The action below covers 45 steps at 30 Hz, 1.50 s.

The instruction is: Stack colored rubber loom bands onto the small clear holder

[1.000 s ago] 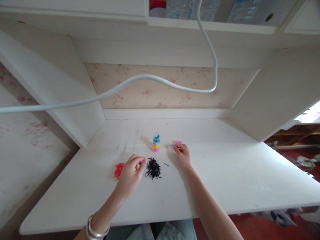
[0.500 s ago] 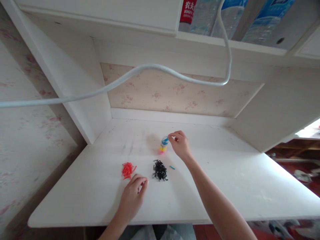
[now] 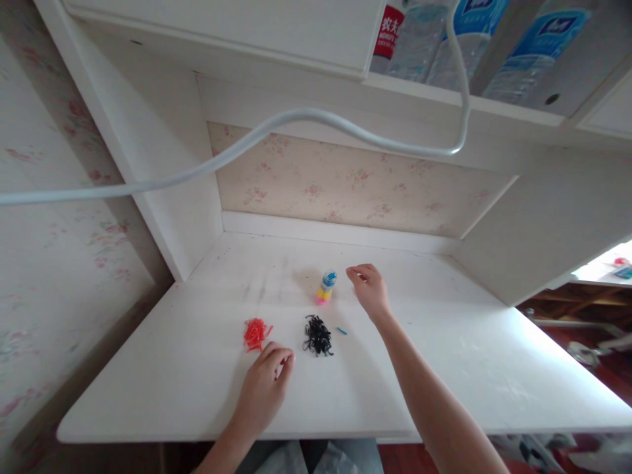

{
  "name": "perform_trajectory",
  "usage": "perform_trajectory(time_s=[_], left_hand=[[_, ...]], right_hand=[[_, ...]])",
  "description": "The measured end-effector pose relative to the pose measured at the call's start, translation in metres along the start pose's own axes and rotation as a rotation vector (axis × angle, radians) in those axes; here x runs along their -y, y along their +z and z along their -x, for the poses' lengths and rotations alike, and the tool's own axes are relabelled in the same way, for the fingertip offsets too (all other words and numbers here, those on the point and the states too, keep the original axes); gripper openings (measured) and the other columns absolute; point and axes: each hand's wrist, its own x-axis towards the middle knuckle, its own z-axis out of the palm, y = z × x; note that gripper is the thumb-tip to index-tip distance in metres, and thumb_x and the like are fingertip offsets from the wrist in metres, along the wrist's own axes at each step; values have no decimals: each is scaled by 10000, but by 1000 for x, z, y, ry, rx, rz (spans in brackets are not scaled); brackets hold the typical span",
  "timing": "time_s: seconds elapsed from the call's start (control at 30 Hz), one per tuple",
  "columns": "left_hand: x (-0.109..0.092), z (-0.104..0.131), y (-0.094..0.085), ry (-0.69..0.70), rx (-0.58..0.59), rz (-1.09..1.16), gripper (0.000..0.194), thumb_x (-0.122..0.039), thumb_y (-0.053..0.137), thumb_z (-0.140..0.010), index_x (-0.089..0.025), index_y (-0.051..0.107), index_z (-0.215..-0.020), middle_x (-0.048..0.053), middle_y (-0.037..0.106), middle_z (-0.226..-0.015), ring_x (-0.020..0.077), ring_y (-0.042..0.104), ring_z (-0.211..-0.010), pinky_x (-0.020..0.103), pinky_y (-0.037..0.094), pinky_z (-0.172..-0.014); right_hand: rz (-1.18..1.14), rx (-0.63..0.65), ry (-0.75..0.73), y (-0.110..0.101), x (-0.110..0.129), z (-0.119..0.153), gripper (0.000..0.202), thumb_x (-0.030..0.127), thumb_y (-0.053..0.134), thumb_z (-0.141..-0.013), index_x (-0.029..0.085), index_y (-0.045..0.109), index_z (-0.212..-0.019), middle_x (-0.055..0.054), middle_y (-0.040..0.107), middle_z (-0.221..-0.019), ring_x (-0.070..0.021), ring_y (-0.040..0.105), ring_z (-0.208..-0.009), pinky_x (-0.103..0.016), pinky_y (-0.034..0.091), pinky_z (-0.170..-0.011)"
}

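A small clear container (image 3: 326,287) with blue, yellow and pink contents stands on the white desk. My right hand (image 3: 368,287) hovers just right of its top, apart from it, thumb and fingertips pinched together; whether anything tiny is between them cannot be made out. My left hand (image 3: 266,385) is near the front, fingers curled and tips together, close below a red pile (image 3: 255,334) of small bands. Between the hands lies a black pile (image 3: 317,336) of similar pieces. One short blue piece (image 3: 342,330) rests right of the black pile.
The white desk (image 3: 444,368) is bounded by a back wall and side panels. A white cable (image 3: 316,115) crosses the upper view. Water bottles (image 3: 464,39) stand on the shelf above.
My right hand has moved right, away from the container's top. My left hand has hardly moved. The view has shifted slightly.
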Motion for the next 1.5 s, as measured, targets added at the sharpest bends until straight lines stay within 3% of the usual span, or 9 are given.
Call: perform_trajectory(time_s=[0.13,0.3,0.47,0.63,0.8,1.0,1.13,1.33,1.5], left_hand=[[-7,-1,5,69,5,-152,278,-340,380,-943,-215,625,-900,36,605,-910,143,588,-762,254,453,-702],[-34,-22,18,171,66,-416,239,-269,389,-936,-250,624,-902,12,613,-916,122,614,-758,219,437,-668],[-60,-63,41,272,177,-576,192,-292,446,-912,-260,635,-916,9,600,-936,141,612,-811,233,449,-656],[-71,-94,67,342,301,-711,178,-257,469,-887,-222,642,-908,44,575,-964,173,605,-854,280,479,-703],[-73,-112,77,395,442,-771,226,-136,440,-856,-186,661,-855,72,575,-965,180,609,-866,291,487,-728],[-75,-117,80,410,483,-793,246,-57,455,-797,-176,654,-877,73,586,-966,168,620,-835,272,488,-703],[-86,-114,64,386,306,-667,214,-177,436,-886,-211,648,-893,45,589,-969,155,617,-817,262,481,-697],[-114,-139,13,398,-87,-359,225,-311,462,-912,-205,660,-924,26,592,-945,129,592,-828,243,460,-777],[-115,-168,-2,343,-96,-345,199,-300,521,-865,-205,695,-885,8,600,-889,124,582,-771,241,447,-729]], right_hand=[[-70,20,141,-9,-45,28,268,429,586,-752,203,727,-776,-44,645,-916,-161,576,-764,-284,434,-708],[-52,44,244,-12,-87,72,295,451,577,-762,193,719,-761,-52,639,-917,-163,571,-741,-285,421,-685],[-77,31,192,-13,-92,84,308,450,555,-783,190,714,-749,-43,618,-863,-144,550,-686,-269,410,-640],[-94,23,197,-16,-91,82,308,449,550,-786,191,712,-748,-46,615,-863,-144,551,-685,-260,418,-634],[-116,32,194,-17,-93,82,311,454,540,-792,198,711,-752,-39,617,-860,-136,555,-670,-254,427,-638],[-120,40,175,-15,-95,81,326,468,532,-791,199,712,-746,-35,612,-838,-121,526,-600,-255,421,-598],[-121,41,166,-15,-96,81,325,466,527,-805,201,710,-761,-36,612,-843,-116,504,-586,-254,415,-596],[-107,64,143,-14,-96,80,326,468,530,-806,200,706,-750,-47,608,-845,-117,492,-580,-254,405,-575],[-93,59,153,-16,-93,80,333,476,530,-801,201,709,-744,-54,620,-852,-119,498,-577,-260,416,-587]])
